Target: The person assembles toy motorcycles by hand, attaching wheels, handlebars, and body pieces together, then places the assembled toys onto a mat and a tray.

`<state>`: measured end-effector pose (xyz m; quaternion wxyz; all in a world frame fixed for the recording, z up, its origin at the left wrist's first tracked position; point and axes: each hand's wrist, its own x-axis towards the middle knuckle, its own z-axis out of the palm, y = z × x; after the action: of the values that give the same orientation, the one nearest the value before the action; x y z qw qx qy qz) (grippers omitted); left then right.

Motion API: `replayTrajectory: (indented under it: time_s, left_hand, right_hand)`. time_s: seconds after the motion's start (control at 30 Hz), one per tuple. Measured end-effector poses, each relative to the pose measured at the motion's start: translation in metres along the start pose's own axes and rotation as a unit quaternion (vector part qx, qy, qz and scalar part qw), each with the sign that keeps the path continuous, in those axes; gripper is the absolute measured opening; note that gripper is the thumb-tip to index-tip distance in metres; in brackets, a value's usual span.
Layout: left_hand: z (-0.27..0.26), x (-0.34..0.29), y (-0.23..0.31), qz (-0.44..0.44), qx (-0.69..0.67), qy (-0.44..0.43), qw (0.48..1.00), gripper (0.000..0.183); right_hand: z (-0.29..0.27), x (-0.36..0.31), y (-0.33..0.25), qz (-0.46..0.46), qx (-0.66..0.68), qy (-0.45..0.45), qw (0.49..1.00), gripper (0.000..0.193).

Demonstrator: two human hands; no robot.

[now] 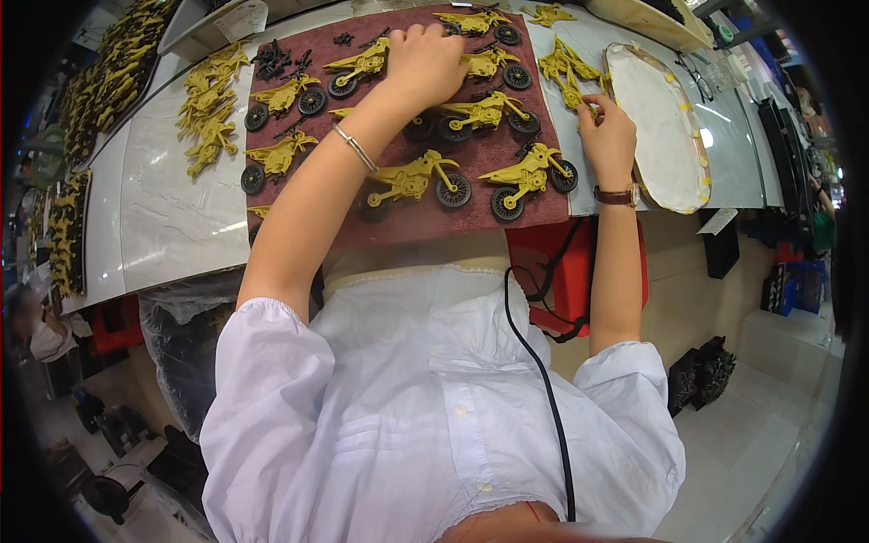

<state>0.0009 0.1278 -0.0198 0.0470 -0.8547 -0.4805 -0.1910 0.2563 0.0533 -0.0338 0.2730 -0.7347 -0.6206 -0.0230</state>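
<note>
Over the far rows of yellow toy motorcycles, my left hand (425,68) is closed with its fingers curled down; whatever is under them is hidden. A toy motorcycle (362,61) with a black wheel stands just left of it, and another (489,63) just right. At the cloth's right edge, my right hand (610,136) pinches a yellow toy motorcycle body (570,94) between thumb and fingers. More loose yellow bodies (563,60) lie just beyond it. Closer to me, a finished-looking motorcycle (529,176) and another (416,181) rest on the maroon cloth (362,233).
Small black parts (274,61) sit at the cloth's far left. Left of the cloth lies a heap of yellow bodies (210,104). A white-lined tray (659,127) with a yellow-marked rim is on the right. Bins (656,20) line the back, and a black cable (543,371) hangs before me.
</note>
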Motion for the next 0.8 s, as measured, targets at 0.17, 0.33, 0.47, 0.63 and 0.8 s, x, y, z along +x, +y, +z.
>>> replayTrajectory:
  time_s: [0.17,0.33,0.47,0.63,0.8]
  left_hand:
    - [0.005,0.000,-0.013,-0.034,0.058,-0.041,0.997,0.040]
    - [0.003,0.008,-0.019,-0.002,-0.177,-0.021,0.984,0.033]
    - [0.016,0.013,-0.017,-0.012,-0.341,0.031,0.939,0.036]
    - [0.000,0.021,-0.006,-0.205,-0.475,-0.059,0.854,0.029]
    - [-0.006,0.009,-0.026,-0.251,-0.802,-0.022,0.542,0.027]
  right_hand:
    - [-0.002,-0.016,0.005,-0.004,0.037,0.042,0.998,0.018]
    - [-0.012,-0.020,0.015,0.071,0.217,0.000,0.974,0.020]
    - [-0.034,-0.021,0.008,0.172,0.383,-0.069,0.905,0.019]
    - [-0.049,-0.031,-0.001,0.180,0.414,-0.065,0.890,0.020]
    - [-0.060,-0.040,-0.017,0.144,0.458,-0.066,0.874,0.022]
